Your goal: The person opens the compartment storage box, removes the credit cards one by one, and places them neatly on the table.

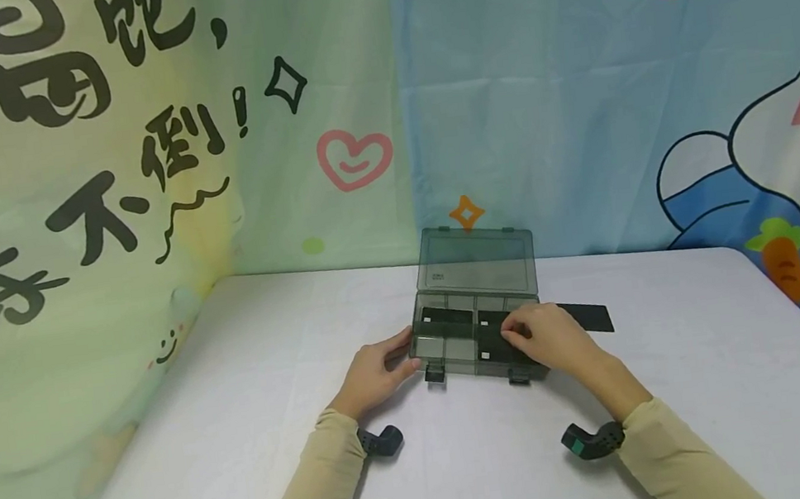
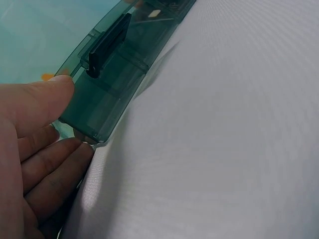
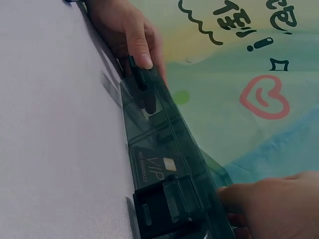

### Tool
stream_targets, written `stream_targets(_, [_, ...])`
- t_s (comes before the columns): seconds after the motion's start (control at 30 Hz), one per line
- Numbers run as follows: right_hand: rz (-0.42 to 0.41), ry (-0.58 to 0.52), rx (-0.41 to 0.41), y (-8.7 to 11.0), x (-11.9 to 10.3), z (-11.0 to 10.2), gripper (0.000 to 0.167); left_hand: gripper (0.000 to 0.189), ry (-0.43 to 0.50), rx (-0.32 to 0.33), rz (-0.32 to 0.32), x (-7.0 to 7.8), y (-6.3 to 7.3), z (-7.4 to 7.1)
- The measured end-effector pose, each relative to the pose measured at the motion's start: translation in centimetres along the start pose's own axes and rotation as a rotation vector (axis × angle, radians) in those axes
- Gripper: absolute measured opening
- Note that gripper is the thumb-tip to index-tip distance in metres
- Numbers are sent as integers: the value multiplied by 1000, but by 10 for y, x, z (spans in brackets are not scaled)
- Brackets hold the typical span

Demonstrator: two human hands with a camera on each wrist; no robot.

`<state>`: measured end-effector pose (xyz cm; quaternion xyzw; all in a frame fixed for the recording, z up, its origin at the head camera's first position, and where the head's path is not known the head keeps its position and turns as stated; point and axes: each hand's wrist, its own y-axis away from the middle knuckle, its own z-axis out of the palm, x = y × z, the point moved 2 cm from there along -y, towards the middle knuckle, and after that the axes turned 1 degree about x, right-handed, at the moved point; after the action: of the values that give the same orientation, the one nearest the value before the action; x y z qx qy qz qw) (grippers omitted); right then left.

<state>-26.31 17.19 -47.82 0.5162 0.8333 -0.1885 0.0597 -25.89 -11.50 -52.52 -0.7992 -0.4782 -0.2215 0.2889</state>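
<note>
A translucent dark grey-green compartment box lies on the table, its lid raised at the back. My left hand grips the box's left front corner; in the left wrist view the thumb is on its front and the fingers curl at the side and bottom edge. Inside, a black card lies in the left part. My right hand is over the right part, thumb and forefinger pinching at a black card. Another black card lies in front of it, marked VIP in the right wrist view.
Another black card or strip sticks out beyond the box's right side, partly behind the right hand. Two dark latches hang at the box's front. A white cloth covers the table. Printed curtains stand behind and to the left.
</note>
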Motion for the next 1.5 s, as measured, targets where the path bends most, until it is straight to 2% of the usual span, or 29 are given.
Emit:
stream_targets(0.3, [-91, -24, -67, 3, 0, -6, 11, 61, 10, 0, -24, 1, 1, 0])
stream_targets(0.5, [-150, -135, -137, 5, 4, -12, 20, 61, 1, -4, -30, 0, 1, 1])
stream_targets(0.63, [-180, -204, -211, 8, 10, -16, 29, 62, -6, -8, -20, 1, 1, 0])
stream_targets(0.87, [-239, -204, -361, 12, 13, -22, 50, 62, 1, -9, -12, 1, 2, 0])
stream_targets(1.1, [-139, -222, -432, 13, 11, -21, 63, 60, 1, 7, -16, -1, 1, 1])
stream_targets(1.23, [-107, -242, -436, 14, 12, -21, 66, 61, 5, -1, -23, 1, 1, 0])
stream_targets(1.5, [-52, -274, -376, 11, 19, -21, 48, 62, 3, -2, -21, 3, 1, -1])
